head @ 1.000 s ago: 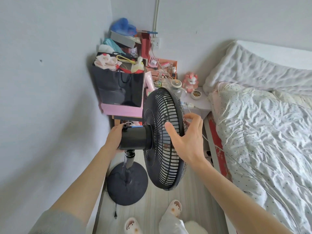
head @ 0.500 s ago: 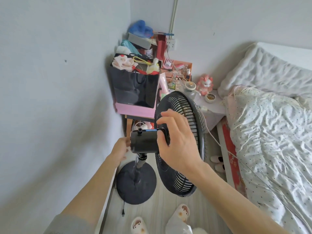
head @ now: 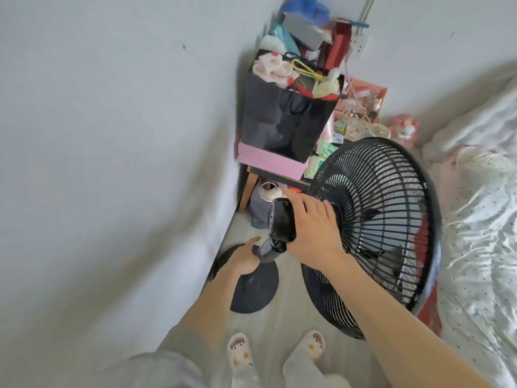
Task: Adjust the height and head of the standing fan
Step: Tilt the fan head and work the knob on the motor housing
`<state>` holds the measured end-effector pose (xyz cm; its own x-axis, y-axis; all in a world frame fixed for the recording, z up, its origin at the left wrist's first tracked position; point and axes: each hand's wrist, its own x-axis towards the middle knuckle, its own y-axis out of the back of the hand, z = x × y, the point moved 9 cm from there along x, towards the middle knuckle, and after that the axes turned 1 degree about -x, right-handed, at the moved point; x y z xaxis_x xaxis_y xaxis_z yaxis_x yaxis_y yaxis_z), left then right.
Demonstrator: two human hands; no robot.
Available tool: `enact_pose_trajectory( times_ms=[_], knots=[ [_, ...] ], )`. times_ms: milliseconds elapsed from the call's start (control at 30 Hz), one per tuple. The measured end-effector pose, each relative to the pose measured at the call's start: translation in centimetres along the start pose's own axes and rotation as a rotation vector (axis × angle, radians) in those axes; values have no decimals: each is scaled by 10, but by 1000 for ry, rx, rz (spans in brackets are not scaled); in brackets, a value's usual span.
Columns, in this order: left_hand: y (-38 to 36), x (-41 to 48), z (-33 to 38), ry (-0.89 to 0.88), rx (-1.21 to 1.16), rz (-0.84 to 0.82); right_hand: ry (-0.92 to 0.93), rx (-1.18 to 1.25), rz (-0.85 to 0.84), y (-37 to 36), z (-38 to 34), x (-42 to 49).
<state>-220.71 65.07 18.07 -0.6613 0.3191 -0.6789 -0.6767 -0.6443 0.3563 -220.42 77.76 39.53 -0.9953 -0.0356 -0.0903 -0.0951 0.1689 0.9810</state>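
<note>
Head adjustment on the standing fan point(head: 363, 236), viewed from above. The fan stands on the floor between the left wall point(head: 112, 135) and the bed point(head: 481, 219) on the right. Its round base point(head: 253, 292) sits close to the wall, and a black bag point(head: 282, 124) stands among clutter just beyond it. The right hand point(head: 313, 231) lies over the motor housing point(head: 279, 222), fingers curled across its top and grasping it just behind the grille point(head: 391, 191). The left hand point(head: 244, 259) grasps the neck point(head: 270, 249) directly beneath the housing, wrapped round it. The grille faces right, toward the bed. The step in hand is judged to be tilting or turning the head, with the neck braced against the motion. The next move probably calls for a firm, steady pivot of the housing while the left hand stops the stand from rocking. Any height lock on the pole is hidden, so its state cannot be told.
</note>
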Motion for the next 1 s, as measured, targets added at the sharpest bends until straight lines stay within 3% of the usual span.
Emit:
enact_pose_trajectory(
  times_ms=[233,433,600,767,1000],
  knots=[
    [-5,34,-6,-59,9,35,3,-78,215,-10,0,-7],
    [-18,42,4,-98,-47,64,-53,-81,191,-9,9,-6],
    [-22,46,-9,-62,-123,86,65,-272,65,-11,-7,0],
    [-30,49,-31,-4,-80,51,46,-194,53,-14,-25,8],
    [-63,43,-97,218,-145,-16,25,-232,70,-15,-19,17]
  ],
)
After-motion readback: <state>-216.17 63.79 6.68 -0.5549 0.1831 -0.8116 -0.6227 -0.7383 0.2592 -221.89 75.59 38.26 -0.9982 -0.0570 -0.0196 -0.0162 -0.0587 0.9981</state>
